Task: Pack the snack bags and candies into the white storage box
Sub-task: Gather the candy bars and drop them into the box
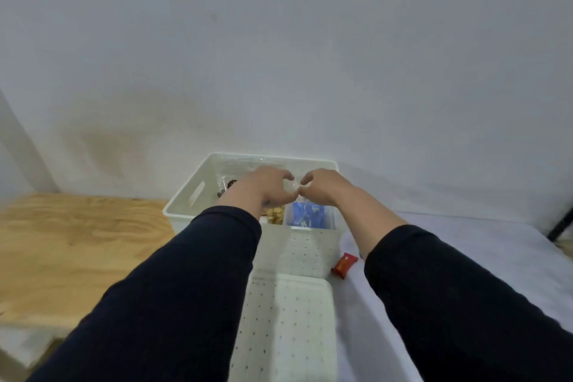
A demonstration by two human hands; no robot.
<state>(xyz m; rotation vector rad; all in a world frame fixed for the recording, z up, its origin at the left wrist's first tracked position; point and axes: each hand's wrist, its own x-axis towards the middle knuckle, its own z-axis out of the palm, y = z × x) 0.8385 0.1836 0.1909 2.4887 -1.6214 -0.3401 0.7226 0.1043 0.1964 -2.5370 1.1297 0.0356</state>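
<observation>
While pinched between left hand [266,184] and right hand [319,184]: clear bag [293,187], held over box [189,195]. Already inside: blue pack [305,214], near right. Lower level into free far space; release both pinches together. Unpacked: red candy [344,264], right of box.

Two hands [263,186] [319,187], one white box [186,198], one red candy [344,265]
</observation>
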